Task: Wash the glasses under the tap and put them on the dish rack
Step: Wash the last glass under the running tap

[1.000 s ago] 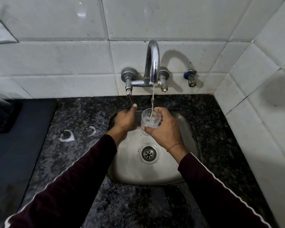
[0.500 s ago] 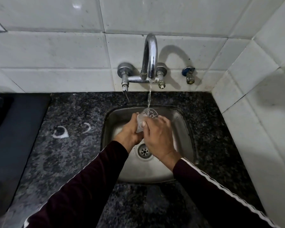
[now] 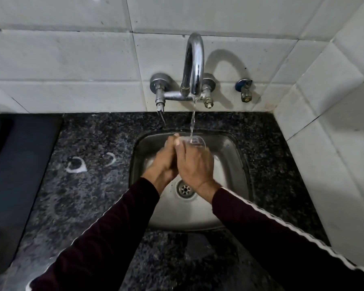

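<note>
A small clear glass [image 3: 194,141] is held over the steel sink [image 3: 235,156], right under the running stream from the chrome tap [image 3: 194,61]. My right hand [image 3: 194,166] wraps around the glass from the near side. My left hand [image 3: 163,162] presses against it from the left, fingers closed on its side. Both hands hide most of the glass; only its far rim shows. No dish rack is in view.
A dark speckled granite counter [image 3: 88,185] surrounds the sink, with two white ring marks [image 3: 76,164] on its left part. A dark mat or tray [image 3: 13,175] lies at far left. A small blue-capped valve [image 3: 245,91] sticks out of the tiled wall. The drain [image 3: 185,189] sits below my wrists.
My left hand came off the tap handle and joined my right hand on the glass. Both hands now hold the glass lower in the sink, under the stream.
</note>
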